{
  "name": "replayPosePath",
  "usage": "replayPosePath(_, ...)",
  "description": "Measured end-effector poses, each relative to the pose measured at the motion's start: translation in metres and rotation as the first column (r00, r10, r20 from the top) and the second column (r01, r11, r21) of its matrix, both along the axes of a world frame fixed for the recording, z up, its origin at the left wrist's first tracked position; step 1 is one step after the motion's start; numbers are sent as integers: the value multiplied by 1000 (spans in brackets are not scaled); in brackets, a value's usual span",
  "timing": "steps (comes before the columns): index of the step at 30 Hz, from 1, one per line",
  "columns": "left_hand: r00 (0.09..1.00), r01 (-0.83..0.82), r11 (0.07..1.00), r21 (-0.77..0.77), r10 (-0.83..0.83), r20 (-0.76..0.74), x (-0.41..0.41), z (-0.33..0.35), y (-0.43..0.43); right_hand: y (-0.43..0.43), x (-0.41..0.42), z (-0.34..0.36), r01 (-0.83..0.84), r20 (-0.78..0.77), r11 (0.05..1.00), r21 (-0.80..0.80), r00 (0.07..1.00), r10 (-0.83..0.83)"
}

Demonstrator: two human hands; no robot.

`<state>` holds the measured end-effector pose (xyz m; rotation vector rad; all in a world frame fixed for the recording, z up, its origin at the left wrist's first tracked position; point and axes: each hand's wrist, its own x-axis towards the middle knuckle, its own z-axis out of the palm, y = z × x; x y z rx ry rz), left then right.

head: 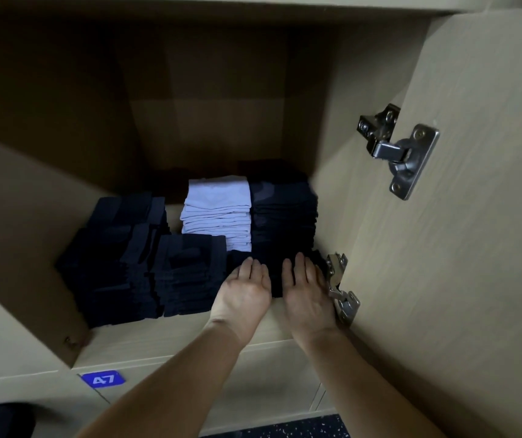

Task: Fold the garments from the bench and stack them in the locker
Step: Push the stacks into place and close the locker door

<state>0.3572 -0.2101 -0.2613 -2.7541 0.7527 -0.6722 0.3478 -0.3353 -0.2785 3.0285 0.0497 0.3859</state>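
Your left hand (244, 290) and right hand (307, 290) lay flat, fingers straight, side by side on a dark folded garment (277, 270), gripping nothing. The garment sat at the near right of the locker (174, 339) floor, just in front of a tall dark stack (283, 216), with a white stack (218, 213) farther left.

locker (190, 330) looks like matte pale wood-grain laminate, hinges (398, 150) are shiny bare metal, folded garments (146, 263) are soft matte cloth, number tag (103, 379) is glossy blue plastic.
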Motion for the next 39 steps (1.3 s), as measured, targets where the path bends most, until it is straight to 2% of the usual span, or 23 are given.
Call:
replayPosePath(4, 998, -10, 1000, -11, 9, -64, -27, 29, 10, 11, -23, 19, 11, 6, 990, 140, 1000, -12)
replayPosePath(8, 979, -112, 992, -51, 101, -178, -60, 62, 31, 19, -59, 49, -24, -183, 989, 148, 982, 51)
replayPosePath(13, 929, -227, 974, 12, 220, -298, -133, 113, 53, 35, -132, 103, -54, -152, 980, 193, 985, 84)
replayPosePath(15, 932, -237, 971, 2, 228, -283, -167, 128, 57, 40, -165, 125, -50, -121, 977, 206, 990, 76)
replayPosePath(23, 948, -202, 961, -190, 143, -286, -298, 159, 50, 31, -310, 177, -109, 54, 951, 290, 994, 98)
replayPosePath(27, 972, -92, 949, -301, 20, -235, -340, 173, 24, 13, -365, 184, -148, 260, 941, 303, 963, 68)
replayPosePath(31, 982, 115, 913, -390, -164, -95, -368, 197, -14, -16, -409, 210, -214, 507, 943, 254, 860, 58)
replayPosePath(35, 949, 297, 865, -404, -313, 29, -384, 226, -53, -60, -449, 242, -275, 754, 924, 264, 656, -21)
replayPosePath(37, 942, 310, 863, -398, -335, 7, -390, 233, -69, -83, -460, 245, -260, 799, 919, 296, 594, -89)
replayPosePath(39, 940, 310, 870, -383, -342, -14, -394, 233, -80, -102, -465, 240, -202, 762, 899, 388, 619, -190)
